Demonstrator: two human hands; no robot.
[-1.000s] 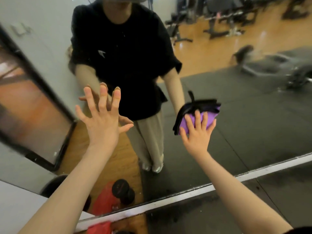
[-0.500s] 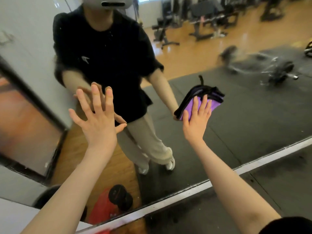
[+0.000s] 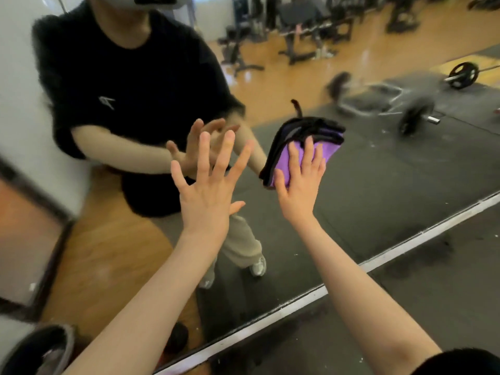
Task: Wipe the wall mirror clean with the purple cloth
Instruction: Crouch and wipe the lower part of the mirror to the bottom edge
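A gym with free weights. The large wall mirror with a pale bottom edge reflects a glossy honey-coloured wooden floor at 12 o'clock, dark rubber floor matting at 3 o'clock, a loaded steel barbell with black round plates at 2 o'clock, and black metal weight benches and racks near 1 o'clock

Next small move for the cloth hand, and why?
Probably sweep the right hand sideways across the mirror: its flat fingers already press the purple cloth on the glass, while the left hand is spread open beside it.
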